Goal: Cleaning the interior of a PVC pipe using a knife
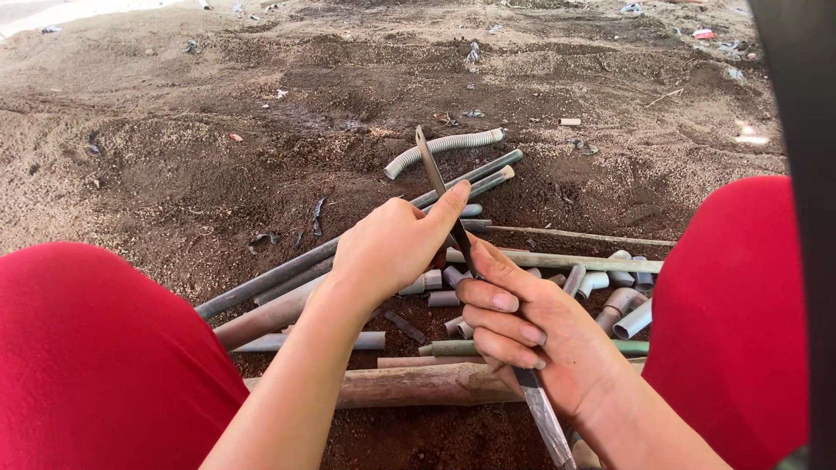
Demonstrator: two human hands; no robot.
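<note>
Thin, worn grey hacksaw blade (453, 226), tilted, gripped by closed left hand (396, 248) and right hand (531, 335).

Both legs are covered in plain bright red cloth, smooth and without pattern, the left leg (96, 357) filling the lower left corner and the right leg (731, 305) rising along the right side. The forearms are bare, with no sleeve, watch or bracelet showing on either one. The left hand (396, 248) and the right hand (540, 335) wear no gloves or rings, their fingers (492, 300) have short, unpainted nails, and the right hand carries smudges of dirt across its back and wrist.
</note>
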